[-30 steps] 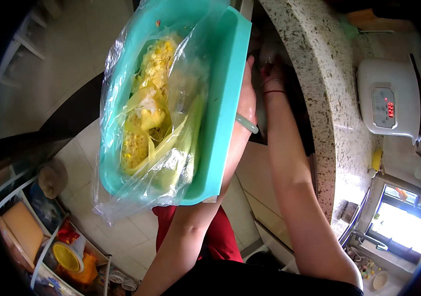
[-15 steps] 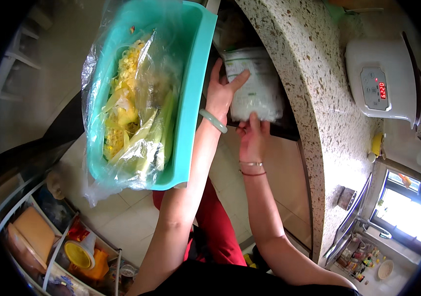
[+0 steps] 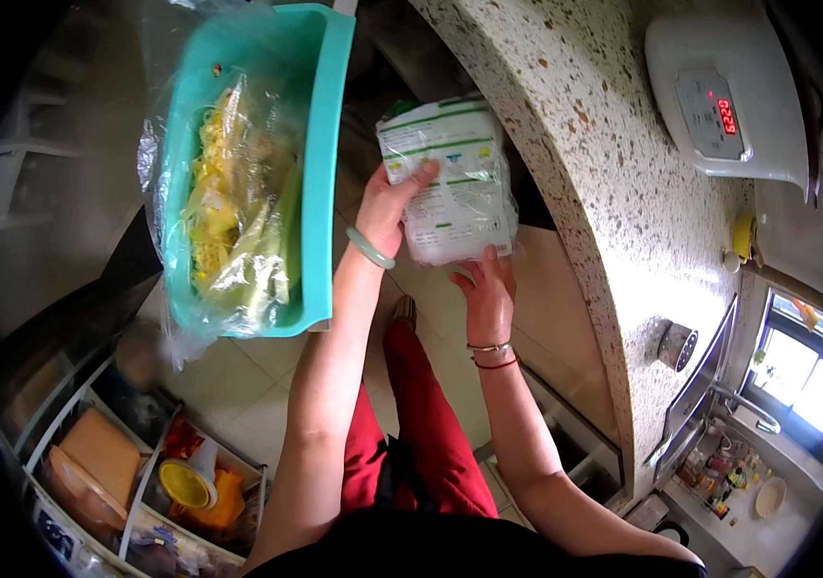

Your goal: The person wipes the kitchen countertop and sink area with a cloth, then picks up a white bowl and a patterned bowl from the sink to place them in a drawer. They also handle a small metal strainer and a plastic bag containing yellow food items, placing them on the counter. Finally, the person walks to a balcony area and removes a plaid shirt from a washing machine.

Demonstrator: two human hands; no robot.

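Observation:
A soft white plastic pack with green stripes and small print (image 3: 455, 197) is held up in front of me, beside the countertop. My left hand (image 3: 394, 200) grips its left side, the thumb lying across the front. At the lower right corner, my right hand (image 3: 487, 289) pinches the pack between thumb and fingers. What is inside the pack cannot be made out. Left of my left forearm hangs a turquoise bin (image 3: 327, 164) lined with a clear plastic bag, with corn cobs and green husks (image 3: 238, 222) in it.
A speckled stone countertop (image 3: 551, 144) curves along the right, bearing a white cooker with a lit red display (image 3: 734, 106). A dark cupboard opening lies behind the pack. At lower left stands a white rack (image 3: 142, 482) holding tubs and bags. A sink area and window are far right.
The pack has come out of the dark opening, toward me and left, and its printed face now shows. Both hands moved with it. My view has shifted, so the bin appears farther left.

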